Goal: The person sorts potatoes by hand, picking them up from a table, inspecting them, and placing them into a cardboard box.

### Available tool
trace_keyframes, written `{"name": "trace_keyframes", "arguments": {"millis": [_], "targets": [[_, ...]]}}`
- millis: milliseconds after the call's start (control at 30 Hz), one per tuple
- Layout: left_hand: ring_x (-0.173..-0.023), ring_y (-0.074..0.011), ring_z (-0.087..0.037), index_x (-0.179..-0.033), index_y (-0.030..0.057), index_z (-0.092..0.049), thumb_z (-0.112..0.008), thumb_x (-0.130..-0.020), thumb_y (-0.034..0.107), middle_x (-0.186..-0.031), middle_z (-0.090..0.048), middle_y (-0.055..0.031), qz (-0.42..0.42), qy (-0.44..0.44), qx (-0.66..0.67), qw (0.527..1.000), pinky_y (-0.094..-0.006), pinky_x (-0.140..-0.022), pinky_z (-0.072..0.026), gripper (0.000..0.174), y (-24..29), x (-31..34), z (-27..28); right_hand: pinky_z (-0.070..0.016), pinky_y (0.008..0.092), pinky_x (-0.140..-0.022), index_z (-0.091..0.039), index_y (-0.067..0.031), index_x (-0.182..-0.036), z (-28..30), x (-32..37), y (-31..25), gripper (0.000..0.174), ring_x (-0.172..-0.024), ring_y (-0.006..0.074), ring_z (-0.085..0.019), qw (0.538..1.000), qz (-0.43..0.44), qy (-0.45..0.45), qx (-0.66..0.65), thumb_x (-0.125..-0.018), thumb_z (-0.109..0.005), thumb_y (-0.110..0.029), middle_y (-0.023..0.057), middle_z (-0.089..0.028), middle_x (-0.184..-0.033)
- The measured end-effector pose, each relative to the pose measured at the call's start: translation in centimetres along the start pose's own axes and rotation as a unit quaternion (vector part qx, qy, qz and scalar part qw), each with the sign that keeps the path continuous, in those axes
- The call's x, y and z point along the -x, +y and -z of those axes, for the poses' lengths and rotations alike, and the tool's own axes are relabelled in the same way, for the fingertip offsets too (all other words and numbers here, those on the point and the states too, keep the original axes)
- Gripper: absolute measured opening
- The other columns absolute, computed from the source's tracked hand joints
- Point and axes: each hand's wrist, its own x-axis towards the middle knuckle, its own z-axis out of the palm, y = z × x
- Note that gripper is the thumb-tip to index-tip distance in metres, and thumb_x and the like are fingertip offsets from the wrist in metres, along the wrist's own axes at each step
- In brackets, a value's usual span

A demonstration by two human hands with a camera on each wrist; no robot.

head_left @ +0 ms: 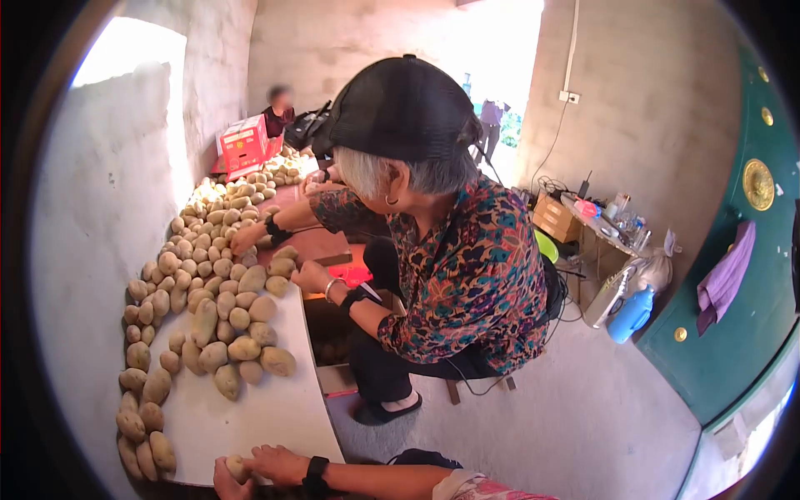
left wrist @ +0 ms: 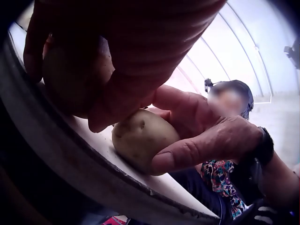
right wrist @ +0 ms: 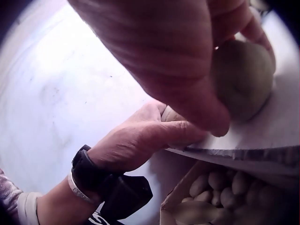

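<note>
At the near end of the white board (head_left: 242, 421), my left hand (head_left: 227, 481) and right hand (head_left: 279, 463) are close together, with a potato (head_left: 237, 468) showing between them. The left wrist view has my right thumb and fingers around a pale potato (left wrist: 140, 143) with small dark eyes. Nearer that camera, my left fingers hold a second potato (left wrist: 70, 72), dark in shadow. From the right wrist, my right hand's potato (right wrist: 246, 82) is seen low over the board, while my left hand (right wrist: 133, 138) mostly hides its own.
Many potatoes (head_left: 204, 321) cover the board along the wall. Another person (head_left: 450, 250) crouches on its right side, reaching among them. Below the board's edge stands a box (right wrist: 171, 206) of potatoes. Farther back are a red carton (head_left: 243, 146) and another seated person (head_left: 277, 112).
</note>
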Motion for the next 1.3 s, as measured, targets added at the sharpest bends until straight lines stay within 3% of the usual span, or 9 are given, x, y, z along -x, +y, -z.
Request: {"name": "trace_keyframes", "arguments": {"millis": [200, 533, 833, 933, 1000, 1100, 1233, 1300], "targets": [[-0.076, -0.0317, -0.054, -0.098, 0.0033, -0.051, -0.065, -0.082, 0.023, -0.084, -0.056, -0.0145, 0.033, 0.016, -0.025, 0.999, -0.0387, -0.068, -0.0442, 0.029, 0.5, 0.0, -0.1, -0.0497, 0.0452, -0.072, -0.050, -0.0083, -0.115, -0.1, -0.1, -0.2, 0.043, -0.091, 0.0323, -0.056, 1.000, -0.001, -0.002, -0.006, -0.074, -0.060, -0.006, 0.0144, -0.053, -0.099], [-0.077, -0.0367, -0.050, -0.097, 0.0024, -0.050, -0.066, -0.080, 0.021, -0.083, -0.052, -0.0177, -0.025, 0.010, -0.057, 0.998, -0.0408, -0.069, -0.0427, 0.030, -0.8, -0.5, -0.6, -0.0499, 0.0434, -0.071, -0.050, -0.0069, -0.115, -1.1, -0.4, 0.4, 0.043, -0.089, 0.0329, -0.056, 1.000, 0.011, 0.021, 0.002, -0.073, -0.059, -0.005, 0.0152, -0.054, -0.098], [-0.079, -0.0360, -0.052, -0.101, 0.0033, -0.051, -0.064, -0.082, 0.035, -0.086, -0.054, -0.0186, -0.005, 0.045, -0.080, 0.996, -0.0409, -0.070, -0.0430, 0.039, -3.3, 0.1, -2.1, -0.0483, 0.0432, -0.068, -0.050, -0.0048, -0.105, -1.1, 0.2, 0.5, 0.034, -0.087, 0.0332, -0.056, 0.999, 0.010, 0.040, -0.017, -0.073, -0.059, -0.004, 0.0155, -0.053, -0.095], [-0.080, -0.0360, -0.053, -0.102, 0.0034, -0.051, -0.066, -0.081, 0.036, -0.087, -0.054, -0.0180, -0.059, 0.089, -0.078, 0.991, -0.0407, -0.071, -0.0433, 0.042, -3.0, 0.0, -2.2, -0.0475, 0.0440, -0.066, -0.048, -0.0046, -0.101, -0.6, 0.2, 0.6, 0.029, -0.086, 0.0340, -0.056, 0.997, -0.016, 0.059, -0.036, -0.074, -0.058, -0.004, 0.0160, -0.053, -0.093], [-0.084, -0.0367, -0.053, -0.106, 0.0033, -0.051, -0.066, -0.081, 0.033, -0.090, -0.055, -0.0183, 0.004, -0.010, -0.044, 0.999, -0.0413, -0.073, -0.0436, 0.042, -2.3, 0.0, -1.3, -0.0469, 0.0444, -0.066, -0.047, -0.0045, -0.100, -0.4, 0.3, 0.6, 0.027, -0.085, 0.0346, -0.056, 0.994, -0.045, 0.074, -0.059, -0.074, -0.057, -0.005, 0.0162, -0.053, -0.091], [-0.086, -0.0367, -0.053, -0.108, 0.0032, -0.050, -0.066, -0.079, 0.029, -0.093, -0.055, -0.0185, -0.007, -0.027, -0.054, 0.998, -0.0418, -0.074, -0.0435, 0.042, -1.5, -0.2, -0.6, -0.0452, 0.0456, -0.069, -0.046, -0.0042, -0.102, 0.6, -0.2, 2.0, 0.026, -0.084, 0.0361, -0.056, 0.988, -0.066, 0.135, -0.031, -0.077, -0.052, -0.004, 0.0175, -0.053, -0.090], [-0.087, -0.0367, -0.054, -0.108, 0.0034, -0.050, -0.068, -0.076, 0.025, -0.093, -0.055, -0.0190, 0.022, -0.004, -0.042, 0.999, -0.0423, -0.075, -0.0436, 0.043, -1.9, -0.4, -0.8, -0.0448, 0.0470, -0.069, -0.046, -0.0049, -0.104, 0.3, -0.7, 4.4, 0.027, -0.083, 0.0375, -0.055, 0.988, -0.084, 0.129, -0.009, -0.077, -0.051, -0.004, 0.0194, -0.053, -0.092], [-0.089, -0.0376, -0.054, -0.110, 0.0039, -0.051, -0.070, -0.073, 0.025, -0.096, -0.056, -0.0196, 0.042, -0.010, -0.100, 0.994, -0.0426, -0.076, -0.0440, 0.046, -2.6, -0.8, -0.8, -0.0446, 0.0478, -0.071, -0.047, -0.0055, -0.105, 0.1, -1.2, 4.8, 0.027, -0.084, 0.0396, -0.055, 0.989, -0.049, 0.139, -0.022, -0.078, -0.050, -0.003, 0.0221, -0.052, -0.097]]}}
